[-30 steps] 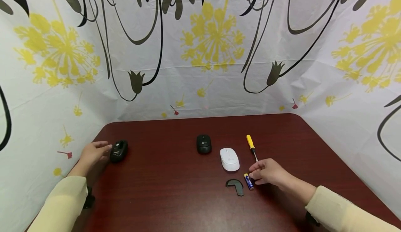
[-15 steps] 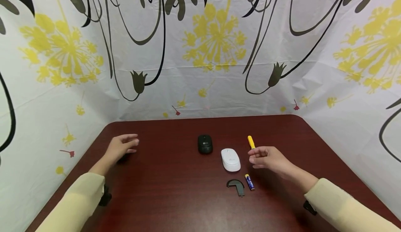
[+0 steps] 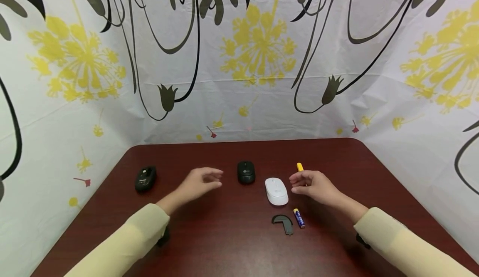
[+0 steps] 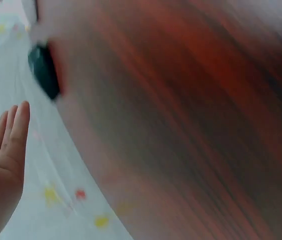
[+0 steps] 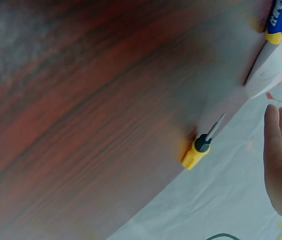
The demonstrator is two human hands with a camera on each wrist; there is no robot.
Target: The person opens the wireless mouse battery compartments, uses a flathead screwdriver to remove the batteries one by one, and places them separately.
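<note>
My left hand (image 3: 198, 183) hovers over the table left of a black computer mouse (image 3: 245, 172), fingers extended and holding nothing. My right hand (image 3: 313, 186) is just right of a white mouse (image 3: 276, 191), its fingers loosely bent with nothing in them. Behind it, partly hidden in the head view, lies a screwdriver (image 5: 199, 149) with a yellow handle. In front of the white mouse lie a blue battery (image 3: 299, 218) with a yellow end and a dark grey curved cover (image 3: 283, 223).
Another black mouse (image 3: 145, 179) lies near the table's left edge, its underside facing up. The dark red-brown table (image 3: 209, 243) has rounded back corners and meets a flower-patterned cloth (image 3: 262, 115) behind and at both sides.
My left hand has moved right, away from the mouse at the left edge, toward the middle. The right hand has lifted from beside the battery and moved back beside the white mouse.
</note>
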